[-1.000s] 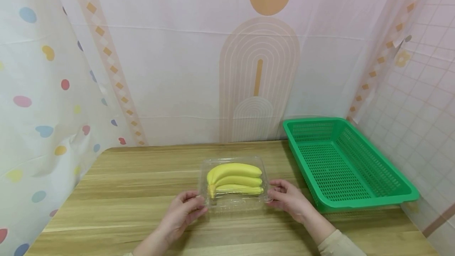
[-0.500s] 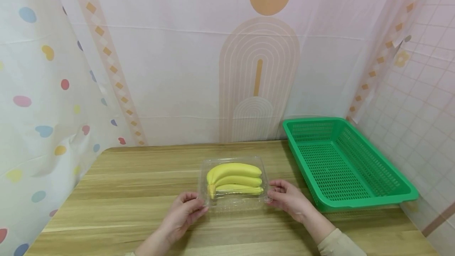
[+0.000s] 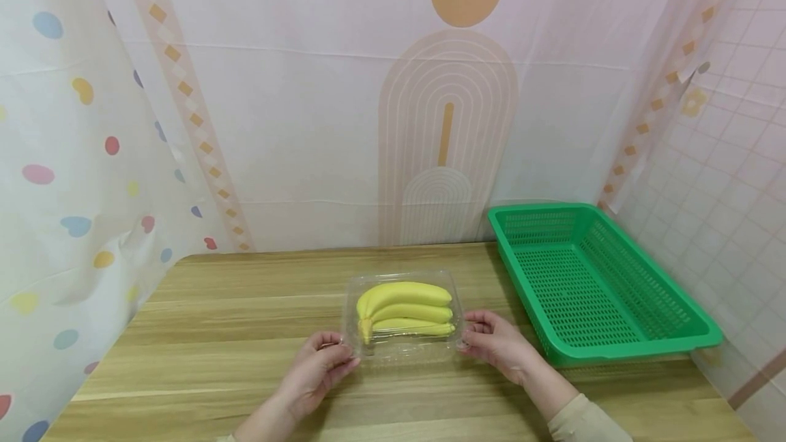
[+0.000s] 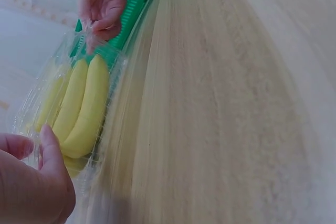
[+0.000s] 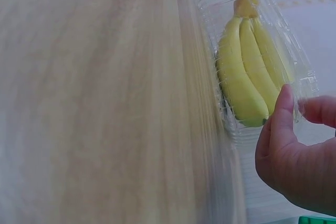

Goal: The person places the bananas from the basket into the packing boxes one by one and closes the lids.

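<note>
A bunch of yellow bananas (image 3: 405,294) lies inside a clear plastic clamshell box (image 3: 406,352) at the middle of the table. In the head view my left hand (image 3: 316,368) pinches the box's near left corner between thumb and fingers. The near right corner is pinched by my right hand (image 3: 496,348). The left wrist view has my left thumb and fingertips at the box edge, close to the bananas' stem end. Over the banana tips, in the right wrist view, the right thumb presses the rim. Whether the lid is latched I cannot tell.
A green perforated plastic basket (image 3: 577,299) stands at the right of the wooden table (image 3: 202,353), just beyond my right hand. Patterned curtains (image 3: 307,128) hang behind the table and along both sides.
</note>
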{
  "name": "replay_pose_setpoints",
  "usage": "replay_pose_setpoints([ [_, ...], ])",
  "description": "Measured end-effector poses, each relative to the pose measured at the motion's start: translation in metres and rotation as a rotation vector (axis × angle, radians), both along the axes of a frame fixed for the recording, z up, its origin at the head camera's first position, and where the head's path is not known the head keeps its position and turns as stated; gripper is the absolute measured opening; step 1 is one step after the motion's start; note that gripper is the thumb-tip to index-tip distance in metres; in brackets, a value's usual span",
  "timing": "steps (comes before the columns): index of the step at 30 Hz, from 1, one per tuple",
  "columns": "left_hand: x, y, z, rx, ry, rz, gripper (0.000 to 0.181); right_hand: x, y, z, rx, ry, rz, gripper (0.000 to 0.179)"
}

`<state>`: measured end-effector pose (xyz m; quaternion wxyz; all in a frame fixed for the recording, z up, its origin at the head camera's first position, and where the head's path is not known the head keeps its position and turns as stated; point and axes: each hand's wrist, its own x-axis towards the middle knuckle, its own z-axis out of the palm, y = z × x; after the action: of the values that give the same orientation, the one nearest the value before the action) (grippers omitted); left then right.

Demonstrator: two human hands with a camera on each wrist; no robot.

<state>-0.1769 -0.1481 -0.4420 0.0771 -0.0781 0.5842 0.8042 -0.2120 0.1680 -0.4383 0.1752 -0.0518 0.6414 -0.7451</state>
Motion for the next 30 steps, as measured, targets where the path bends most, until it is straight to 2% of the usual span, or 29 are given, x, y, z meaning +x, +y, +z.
replay_pose_setpoints([
  [12,0.0005,0.0016,0.0032,-0.013,-0.025,0.039,0.025,0.0024,-0.0023,0.0038,0.032,0.01,-0.016,0.053],
  [30,-0.0008,0.0031,0.0049,-0.034,-0.026,0.066,0.025,0.0026,-0.0053,0.004,0.058,0.003,-0.055,0.054],
])
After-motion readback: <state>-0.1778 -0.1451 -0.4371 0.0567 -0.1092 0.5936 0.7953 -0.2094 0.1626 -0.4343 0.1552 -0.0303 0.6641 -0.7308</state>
